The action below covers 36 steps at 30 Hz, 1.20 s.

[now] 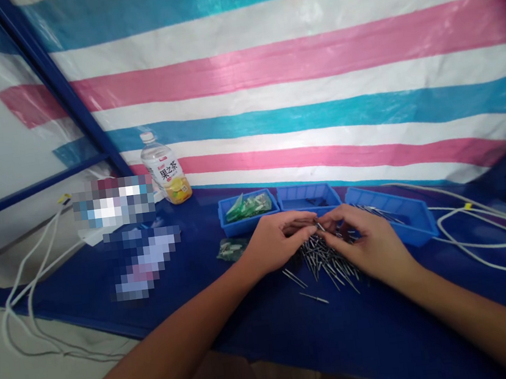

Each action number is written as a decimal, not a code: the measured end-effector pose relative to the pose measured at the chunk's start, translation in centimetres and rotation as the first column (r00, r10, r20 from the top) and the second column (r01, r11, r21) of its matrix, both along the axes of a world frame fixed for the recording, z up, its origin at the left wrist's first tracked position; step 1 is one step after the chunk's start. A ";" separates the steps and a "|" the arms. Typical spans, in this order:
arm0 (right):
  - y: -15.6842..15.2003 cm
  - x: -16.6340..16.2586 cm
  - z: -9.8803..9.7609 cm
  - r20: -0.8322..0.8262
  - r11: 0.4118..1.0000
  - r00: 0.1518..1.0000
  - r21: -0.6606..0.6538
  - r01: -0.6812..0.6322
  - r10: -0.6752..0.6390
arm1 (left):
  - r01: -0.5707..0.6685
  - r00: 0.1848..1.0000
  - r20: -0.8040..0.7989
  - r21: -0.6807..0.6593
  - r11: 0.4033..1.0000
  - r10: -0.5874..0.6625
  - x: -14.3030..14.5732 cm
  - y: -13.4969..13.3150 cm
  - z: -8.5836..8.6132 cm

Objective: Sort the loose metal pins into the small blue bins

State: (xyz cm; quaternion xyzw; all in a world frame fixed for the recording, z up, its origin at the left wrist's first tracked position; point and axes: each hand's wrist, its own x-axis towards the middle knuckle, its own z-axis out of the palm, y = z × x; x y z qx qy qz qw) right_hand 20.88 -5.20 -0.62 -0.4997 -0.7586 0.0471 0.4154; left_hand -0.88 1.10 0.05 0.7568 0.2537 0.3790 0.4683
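A heap of thin metal pins (pixel 329 260) lies on the dark blue table (pixel 298 331) just in front of me. My left hand (pixel 275 242) and my right hand (pixel 365 240) meet above the heap, fingertips pinched together on one small metal pin (pixel 318 226). Both hands have the fingers curled and closed. A few loose pins (pixel 313 297) lie apart toward me.
Three blue plastic trays stand behind the hands: the left tray (pixel 247 210) holds green packets, the middle tray (pixel 308 198) looks nearly bare, the right tray (pixel 394 212) holds pins. A drink bottle (pixel 166 169) stands at back left. White cables (pixel 483 229) run along the right and left sides. A striped tarp hangs behind.
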 end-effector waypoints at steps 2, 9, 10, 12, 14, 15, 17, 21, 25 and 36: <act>0.0 -0.1 0.0 0.004 0.999 0.999 -0.018 -0.039 0.039 | -0.012 1.000 0.009 -0.006 1.000 0.012 0.0 0.1 0.0; -0.4 -0.5 0.2 -0.010 0.997 0.998 -0.061 -0.055 0.054 | -0.031 0.999 0.041 -0.067 0.997 0.034 -0.1 0.6 -0.6; -0.5 -0.5 0.3 -0.011 0.997 0.999 -0.057 -0.043 0.043 | -0.029 0.998 0.060 -0.086 0.996 0.034 -0.1 0.7 -0.6; -0.5 -0.5 0.3 -0.027 0.998 0.999 -0.053 -0.022 0.021 | -0.024 0.996 0.085 -0.117 0.993 0.034 -0.1 0.7 -0.8; -0.5 -0.4 0.2 -0.056 0.999 0.998 -0.046 -0.017 0.015 | -0.034 0.996 0.081 -0.116 0.993 0.044 -0.1 0.8 -0.8; -0.5 -0.4 0.2 -0.064 0.999 0.998 -0.040 -0.018 0.016 | -0.042 0.996 0.071 -0.104 0.994 0.050 -0.1 0.8 -0.8; -0.4 -0.2 0.2 -0.049 1.000 0.999 -0.025 -0.018 0.017 | -0.060 0.997 0.044 -0.071 0.996 0.063 -0.1 0.8 -0.7; -0.1 0.0 0.2 0.072 0.997 0.997 -0.071 -0.033 0.038 | -0.048 0.998 0.048 -0.035 0.998 0.050 -0.2 0.7 -0.5; 0.0 -0.2 0.3 0.141 0.990 0.988 -0.133 -0.047 0.066 | -0.015 0.998 0.055 -0.036 0.999 0.017 -0.2 0.5 -0.3; 1.8 6.0 1.6 0.398 0.882 0.787 0.231 0.411 -0.471 | -0.110 0.991 0.067 -0.039 0.993 0.113 -0.3 1.0 -0.1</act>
